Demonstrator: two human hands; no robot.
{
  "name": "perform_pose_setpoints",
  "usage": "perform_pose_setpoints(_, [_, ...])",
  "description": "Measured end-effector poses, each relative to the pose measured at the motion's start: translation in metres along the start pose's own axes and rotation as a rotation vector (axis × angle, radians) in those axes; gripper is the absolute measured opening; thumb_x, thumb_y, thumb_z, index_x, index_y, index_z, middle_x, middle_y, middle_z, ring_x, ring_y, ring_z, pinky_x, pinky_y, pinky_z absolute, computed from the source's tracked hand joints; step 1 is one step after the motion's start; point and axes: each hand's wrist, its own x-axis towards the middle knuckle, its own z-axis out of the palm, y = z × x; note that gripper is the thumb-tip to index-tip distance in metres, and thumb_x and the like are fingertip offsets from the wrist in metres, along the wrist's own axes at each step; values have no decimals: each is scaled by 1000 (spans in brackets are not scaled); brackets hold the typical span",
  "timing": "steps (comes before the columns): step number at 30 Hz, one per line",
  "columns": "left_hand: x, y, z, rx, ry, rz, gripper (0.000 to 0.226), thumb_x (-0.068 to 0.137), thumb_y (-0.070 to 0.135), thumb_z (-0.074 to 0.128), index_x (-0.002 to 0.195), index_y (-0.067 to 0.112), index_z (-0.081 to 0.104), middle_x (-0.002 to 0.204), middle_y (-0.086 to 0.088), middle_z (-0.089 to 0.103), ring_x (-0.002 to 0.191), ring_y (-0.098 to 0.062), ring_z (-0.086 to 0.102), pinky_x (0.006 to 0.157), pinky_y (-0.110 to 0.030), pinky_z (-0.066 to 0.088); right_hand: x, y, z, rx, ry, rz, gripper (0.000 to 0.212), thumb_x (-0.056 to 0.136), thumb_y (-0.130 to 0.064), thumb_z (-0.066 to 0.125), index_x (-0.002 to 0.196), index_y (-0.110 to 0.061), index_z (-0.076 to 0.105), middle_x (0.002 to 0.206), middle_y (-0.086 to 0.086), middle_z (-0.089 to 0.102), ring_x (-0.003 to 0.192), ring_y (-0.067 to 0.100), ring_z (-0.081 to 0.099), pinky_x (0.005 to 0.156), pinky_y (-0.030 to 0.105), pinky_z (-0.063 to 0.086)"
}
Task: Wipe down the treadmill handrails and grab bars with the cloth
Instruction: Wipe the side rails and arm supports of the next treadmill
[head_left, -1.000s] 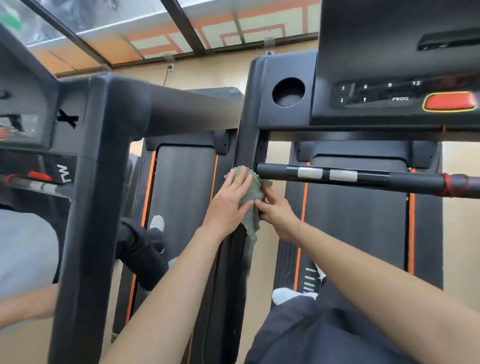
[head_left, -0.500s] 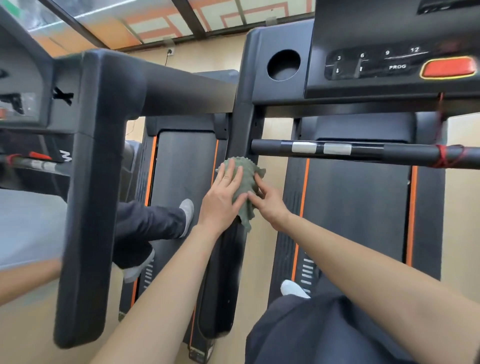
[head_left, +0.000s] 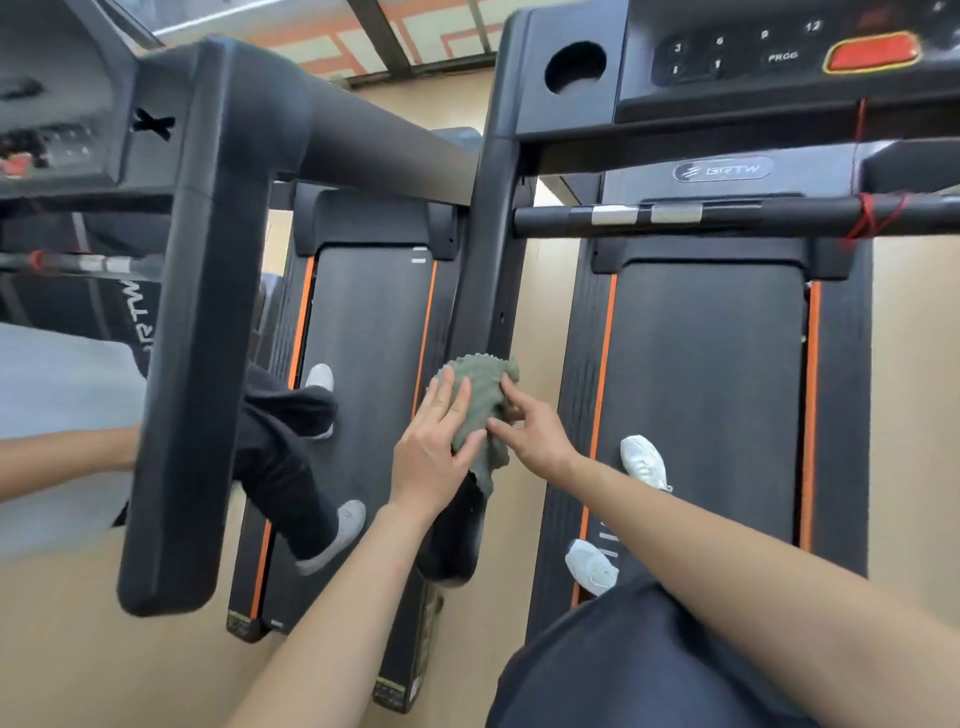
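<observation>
Cloth (head_left: 480, 400): grey-green, nubbly pile, crumpled, draped over the smooth matt-black handrail (head_left: 488, 291), a rounded bar sloping down from the console post; one ragged corner hangs below. Left hand (head_left: 434, 452): flat on the cloth's left half, fingers straight and together, pressing it to the rail, forearm extended. Right hand (head_left: 530, 431): at the cloth's right edge, fingers spread and nearly straight, forefinger and thumb tips touching the fabric; neither hand is clenched. Grab bar (head_left: 727, 218): slim black tube with two silver plates and a red cord binding, horizontal, well apart from the cloth. White shoes (head_left: 644, 462) stand on the dark, orange-edged belt (head_left: 701, 389)
</observation>
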Motion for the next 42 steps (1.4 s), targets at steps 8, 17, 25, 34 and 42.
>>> perform_pose_setpoints(8, [-93, -13, 2, -37, 75, 12, 71, 87, 27, 80, 151, 21, 49, 163, 4, 36, 150, -15, 34, 111, -32, 43, -63, 44, 50, 162, 9, 41, 75, 94, -5, 66, 157, -22, 29, 142, -6, 55, 123, 6, 56, 96, 23, 53])
perform_pose_setpoints(17, [-178, -25, 12, -45, 177, 6, 61, 84, 19, 83, 141, 14, 61, 155, -2, 49, 142, -17, 47, 111, -31, 46, -121, 92, 95, 259, -20, 118, 70, 95, -2, 63, 155, -20, 33, 142, -1, 55, 120, 3, 58, 85, 17, 54])
perform_pose_setpoints(25, [-211, -27, 24, -38, 294, -2, 45, 83, 9, 82, 127, 6, 71, 142, -8, 61, 131, -19, 59, 106, -35, 52, -136, 105, 104, 396, -55, 186, 55, 96, -7, 63, 144, -26, 46, 117, -6, 71, 98, 6, 68, 81, 27, 56])
perform_pose_setpoints(34, [-166, -14, 20, -58, 266, -36, 47, 88, 16, 78, 132, 8, 67, 146, -7, 55, 138, -25, 52, 114, -35, 43, -103, 71, 88, 375, 28, 150, 68, 95, -15, 67, 155, -21, 34, 142, -9, 54, 127, 10, 57, 107, 41, 50])
perform_pose_setpoints(42, [-109, -4, 10, -55, 168, -58, 48, 90, 18, 77, 137, 14, 65, 152, -3, 52, 142, -23, 48, 111, -36, 44, -53, 37, 54, 306, 59, 120, 71, 93, -12, 70, 155, -14, 34, 146, -3, 49, 130, 17, 54, 108, 45, 49])
